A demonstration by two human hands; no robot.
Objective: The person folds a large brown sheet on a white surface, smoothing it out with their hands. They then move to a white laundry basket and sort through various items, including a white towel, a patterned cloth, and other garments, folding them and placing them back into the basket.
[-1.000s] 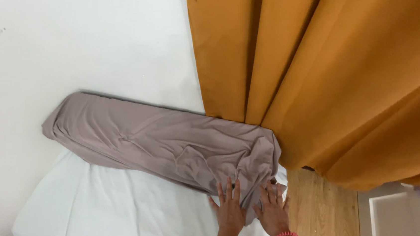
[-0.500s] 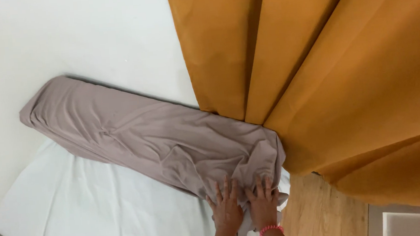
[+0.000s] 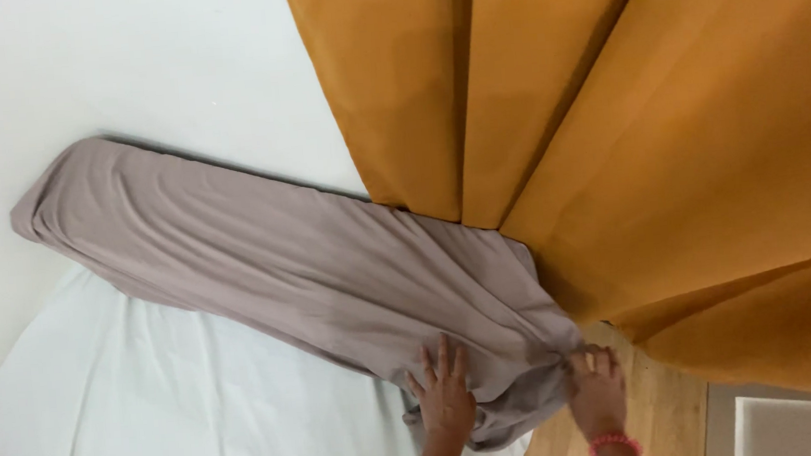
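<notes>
Left grip (image 3: 446,398) flat on diagonal sheet (image 3: 263,258).

We see a long taupe-grey sheet (image 3: 274,267) bunched into a soft, wrinkled band. It lies on the white mattress along the wall, running from about ten o'clock down to five o'clock. Its upper end is rounded; its lower end is gathered in folds, and seems to hang over the mattress corner.
</notes>
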